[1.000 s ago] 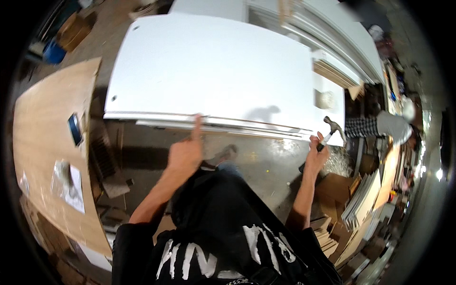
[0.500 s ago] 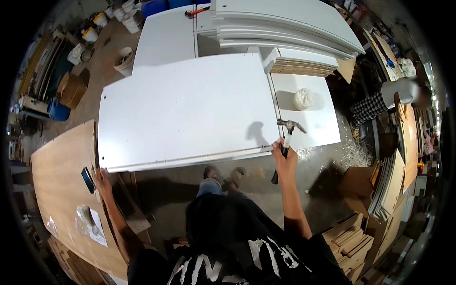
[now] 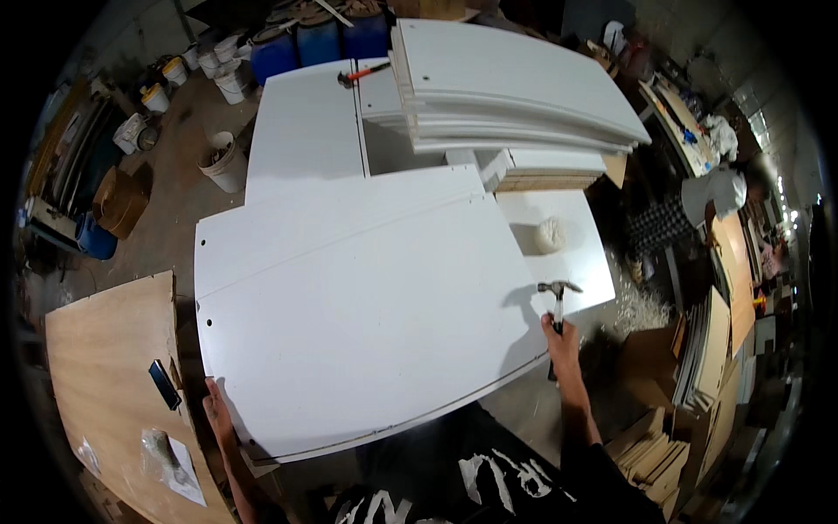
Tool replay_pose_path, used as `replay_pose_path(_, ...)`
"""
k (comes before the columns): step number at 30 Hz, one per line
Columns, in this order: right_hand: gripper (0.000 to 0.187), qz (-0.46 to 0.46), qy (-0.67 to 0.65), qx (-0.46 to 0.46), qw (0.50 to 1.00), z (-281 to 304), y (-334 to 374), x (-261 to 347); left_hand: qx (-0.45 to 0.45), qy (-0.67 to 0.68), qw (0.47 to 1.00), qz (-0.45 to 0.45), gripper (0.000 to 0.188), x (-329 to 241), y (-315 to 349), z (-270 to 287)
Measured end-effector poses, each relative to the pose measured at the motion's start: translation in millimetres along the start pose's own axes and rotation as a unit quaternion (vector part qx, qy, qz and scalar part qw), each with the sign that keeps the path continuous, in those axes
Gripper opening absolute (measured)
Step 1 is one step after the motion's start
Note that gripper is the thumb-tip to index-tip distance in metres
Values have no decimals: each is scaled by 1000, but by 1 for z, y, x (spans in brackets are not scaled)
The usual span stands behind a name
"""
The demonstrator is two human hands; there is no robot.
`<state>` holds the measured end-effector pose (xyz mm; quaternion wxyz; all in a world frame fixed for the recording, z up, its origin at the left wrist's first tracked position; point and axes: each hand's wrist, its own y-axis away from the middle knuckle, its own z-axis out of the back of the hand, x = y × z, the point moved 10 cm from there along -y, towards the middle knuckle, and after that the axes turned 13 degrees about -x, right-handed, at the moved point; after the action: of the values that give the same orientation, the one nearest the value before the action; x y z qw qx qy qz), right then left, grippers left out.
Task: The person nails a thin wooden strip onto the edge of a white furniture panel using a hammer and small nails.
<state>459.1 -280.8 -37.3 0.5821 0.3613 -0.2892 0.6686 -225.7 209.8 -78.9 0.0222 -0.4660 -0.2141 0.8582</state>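
Note:
A large white panel (image 3: 375,323) lies in front of me, its near edge close to my body and dark holes along its left end. My left hand (image 3: 218,412) grips its left edge, the fingers partly hidden by the board. My right hand (image 3: 564,342) is closed around the handle of a claw hammer (image 3: 559,293), held upright by the panel's right edge, head up. It cannot be told whether that hand also touches the panel. Behind lies another white panel (image 3: 262,236), partly covered by the near one.
Stacked white panels (image 3: 524,79) stand at the back, with an orange-handled hammer (image 3: 362,74) beside them. A whitish round container (image 3: 550,234) sits on a board at right. At left, a plywood sheet (image 3: 105,341) bears a dark phone-like object (image 3: 164,384). A person (image 3: 698,196) is at far right.
The near white panel has come toward me, uncovering a strip of the panel behind it. My left hand moved nearer with its edge; my right hand and hammer moved nearer and slightly right.

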Motion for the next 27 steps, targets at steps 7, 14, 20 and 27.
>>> replay_pose_path(7, 25, 28, 25, -70, 997, 49, -5, 17, 117, 87, 983, 113, 53, 3, 7, 8)
replay_pose_path(14, 33, 32, -76, -162, 983, 156, -109, 94, 57, 165, 960, 219, 56, -187, -25, -85)
replay_pose_path(20, 26, 84, -76, -116, 987, 234, -298, 122, 237, 93, 965, 60, 71, -394, -60, -340)
replay_pose_path(27, 21, 25, -124, -89, 988, 222, -448, 114, 377, 16, 925, 54, 63, -479, -52, -460)
